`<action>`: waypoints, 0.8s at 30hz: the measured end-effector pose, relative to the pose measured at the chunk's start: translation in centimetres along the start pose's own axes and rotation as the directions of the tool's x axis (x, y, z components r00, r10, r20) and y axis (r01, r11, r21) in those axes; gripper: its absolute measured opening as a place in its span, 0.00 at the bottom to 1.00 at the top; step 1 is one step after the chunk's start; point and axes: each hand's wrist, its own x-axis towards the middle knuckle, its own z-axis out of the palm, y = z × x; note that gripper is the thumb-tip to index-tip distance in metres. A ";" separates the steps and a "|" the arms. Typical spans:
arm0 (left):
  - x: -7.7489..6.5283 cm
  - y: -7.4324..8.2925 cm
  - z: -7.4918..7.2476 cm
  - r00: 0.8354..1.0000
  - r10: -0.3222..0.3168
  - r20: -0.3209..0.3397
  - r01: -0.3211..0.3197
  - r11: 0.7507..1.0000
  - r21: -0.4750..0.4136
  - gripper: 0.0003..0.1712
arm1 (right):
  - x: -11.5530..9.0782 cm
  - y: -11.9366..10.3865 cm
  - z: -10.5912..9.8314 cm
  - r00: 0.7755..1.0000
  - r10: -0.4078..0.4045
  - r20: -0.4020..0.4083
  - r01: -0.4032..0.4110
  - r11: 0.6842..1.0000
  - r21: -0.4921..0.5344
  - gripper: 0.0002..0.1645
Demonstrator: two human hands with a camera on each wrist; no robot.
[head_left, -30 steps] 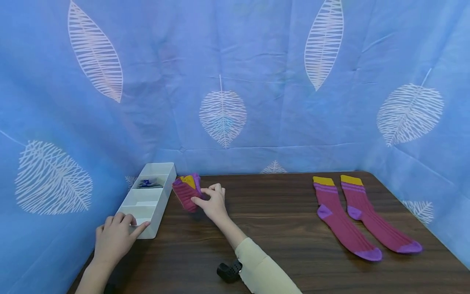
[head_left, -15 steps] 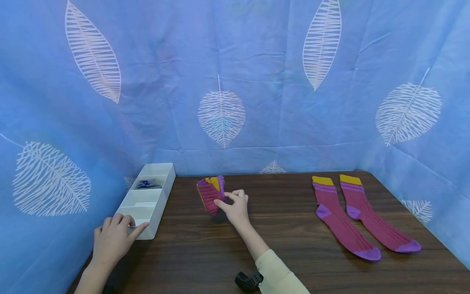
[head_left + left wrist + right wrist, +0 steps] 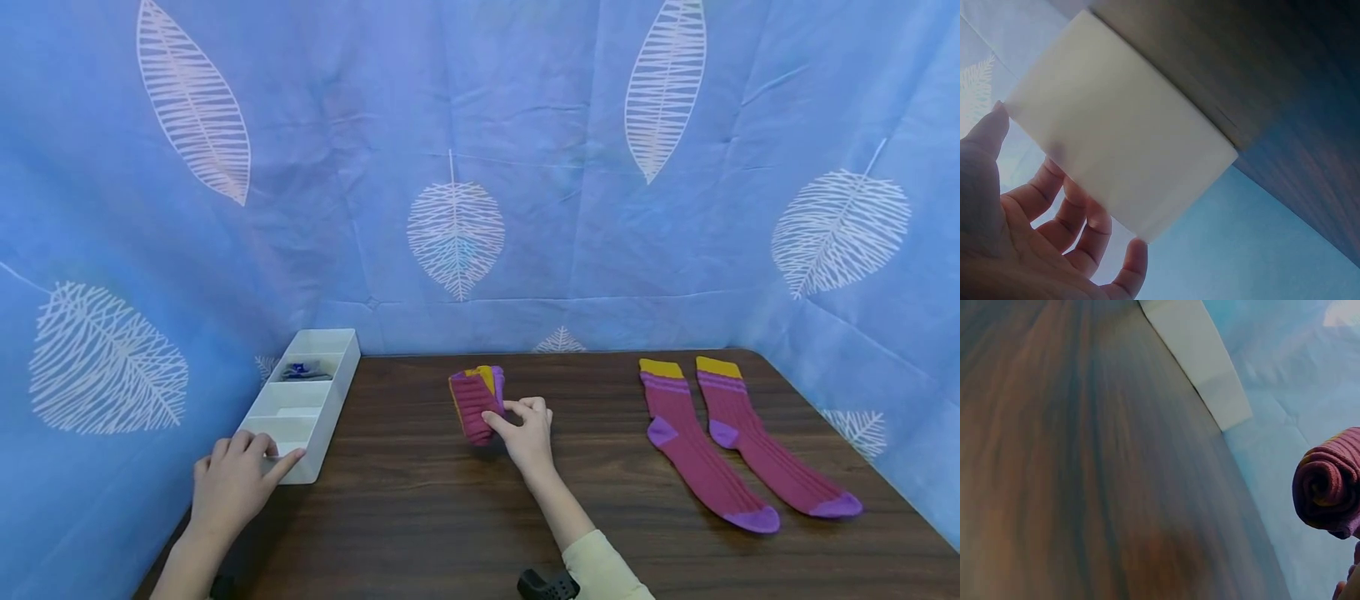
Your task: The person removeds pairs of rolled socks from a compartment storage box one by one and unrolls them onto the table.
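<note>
My right hand (image 3: 531, 437) pinches a rolled pair of socks (image 3: 474, 404), maroon ribbed with yellow and purple bands, held above the middle of the table. The right wrist view shows the spiral end of the sock roll (image 3: 1325, 484) at its right edge, with only a sliver of fingers. At the left, my left hand (image 3: 232, 485) grips the near end of a long white divided box (image 3: 332, 427). In the left wrist view the fingers curl over the rim of the white box (image 3: 1125, 131), with the thumb at one corner.
Two matching maroon socks (image 3: 708, 454) lie flat side by side at the right of the dark wooden table (image 3: 420, 533). A small packet with something blue (image 3: 303, 372) sits in one box compartment. Blue leaf-patterned cloth (image 3: 525, 233) hangs behind and at the sides.
My right hand has carried the rolled socks rightward, from beside the box to mid-table. My left hand stays on the box's near end, and the flat socks have not moved.
</note>
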 end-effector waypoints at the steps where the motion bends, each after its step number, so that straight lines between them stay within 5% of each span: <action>1: 0.0 0.1 0.0 1.000 0.001 0.000 -0.001 1.000 0.000 0.31 | 0.0 0.2 -0.4 1.000 0.008 -0.009 -0.008 1.000 -0.007 0.26; 13: -0.1 0.0 0.1 1.000 0.007 -0.029 -0.007 1.000 -0.004 0.31 | 0.4 2.3 -3.1 0.998 0.036 -0.050 -0.043 0.987 -0.158 0.24; 20: -0.2 0.2 -0.4 1.000 -0.006 0.023 0.006 1.000 0.001 0.33 | 0.6 2.7 -3.1 0.999 0.034 -0.038 -0.043 0.966 -0.257 0.20; 24: -0.2 1.1 -0.5 0.998 0.035 -0.050 -0.035 0.999 0.006 0.26 | 0.8 2.7 -3.2 0.999 0.032 -0.020 -0.036 0.952 -0.303 0.21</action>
